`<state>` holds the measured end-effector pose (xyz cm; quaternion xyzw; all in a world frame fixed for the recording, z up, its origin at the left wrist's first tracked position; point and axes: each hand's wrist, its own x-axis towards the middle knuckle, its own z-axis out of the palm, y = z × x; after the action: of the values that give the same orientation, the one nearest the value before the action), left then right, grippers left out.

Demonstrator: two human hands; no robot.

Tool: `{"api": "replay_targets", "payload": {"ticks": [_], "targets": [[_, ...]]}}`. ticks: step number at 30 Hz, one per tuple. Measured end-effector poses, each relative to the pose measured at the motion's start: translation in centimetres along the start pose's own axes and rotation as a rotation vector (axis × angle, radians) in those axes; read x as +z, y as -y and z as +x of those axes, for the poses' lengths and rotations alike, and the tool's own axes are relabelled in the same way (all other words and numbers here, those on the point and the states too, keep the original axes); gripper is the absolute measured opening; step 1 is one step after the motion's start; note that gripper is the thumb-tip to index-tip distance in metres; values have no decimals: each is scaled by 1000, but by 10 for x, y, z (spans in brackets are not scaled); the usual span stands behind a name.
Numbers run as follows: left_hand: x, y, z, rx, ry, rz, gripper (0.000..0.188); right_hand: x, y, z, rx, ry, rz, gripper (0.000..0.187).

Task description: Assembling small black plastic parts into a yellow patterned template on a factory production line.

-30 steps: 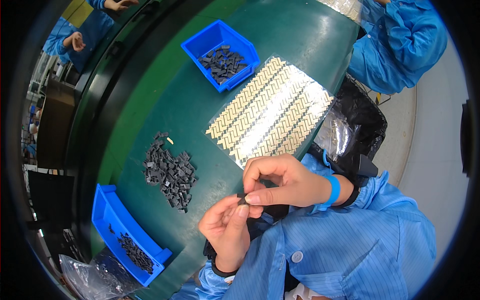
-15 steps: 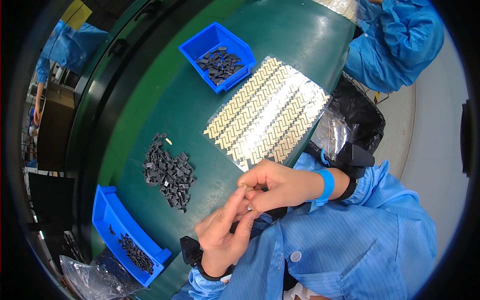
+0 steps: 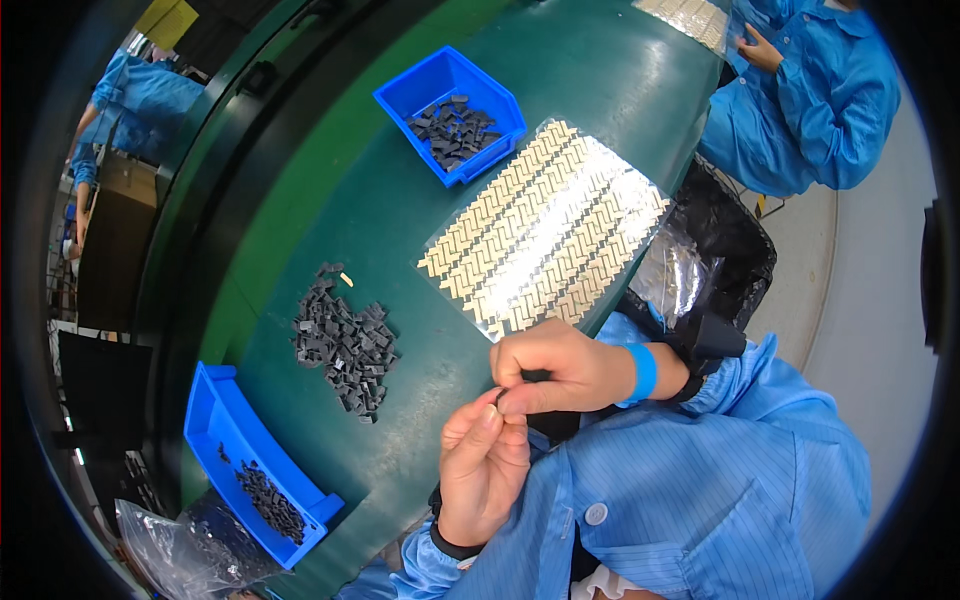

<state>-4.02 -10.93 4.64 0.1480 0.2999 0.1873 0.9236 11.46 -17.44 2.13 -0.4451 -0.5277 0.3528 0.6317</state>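
Observation:
My left hand [image 3: 483, 462] and my right hand [image 3: 565, 370] meet fingertip to fingertip in front of my chest. Both are closed in a pinch on a small dark piece [image 3: 500, 397], mostly hidden by the fingers. Just beyond them lies a clear sheet [image 3: 432, 240] covered with rows of tan, zigzag-set strips, with glare across its middle. Left of my hands a heap of small dark grey blocks [image 3: 345, 345] rests on the green table [image 3: 420, 420]. One loose tan strip [image 3: 346, 280] lies beside the heap.
A blue bin [image 3: 398, 85] with dark blocks stands at the far side. Another blue bin [image 3: 215, 410], holding smaller dark bits, is at the near left beside a clear plastic bag [image 3: 165, 545]. A black-lined waste bin [image 3: 745, 255] is at right. Co-workers in blue [image 3: 800, 100] sit nearby.
My left hand has turned and shifted right, its fingers now pinched together against my right fingertips. A dark piece now shows between them. The view has shifted slightly.

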Motion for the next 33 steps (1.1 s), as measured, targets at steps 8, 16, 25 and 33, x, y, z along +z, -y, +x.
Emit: {"api": "replay_targets", "payload": {"ticks": [8,16,25,33], "targets": [[-43,12,-10,-307,295,-25,17,-1,-12,-21,-575,201,-564,34],[-67,-10,-52,642,-128,915,15,-30,-15,-45,-367,258,-642,33],[-135,-163,-125,1205,-1318,1705,27,-52,-16,-33,-246,-36,-819,16],[-24,-47,13,954,-155,2133,66,-32,-44,-11,-222,-3,-882,27]]}}
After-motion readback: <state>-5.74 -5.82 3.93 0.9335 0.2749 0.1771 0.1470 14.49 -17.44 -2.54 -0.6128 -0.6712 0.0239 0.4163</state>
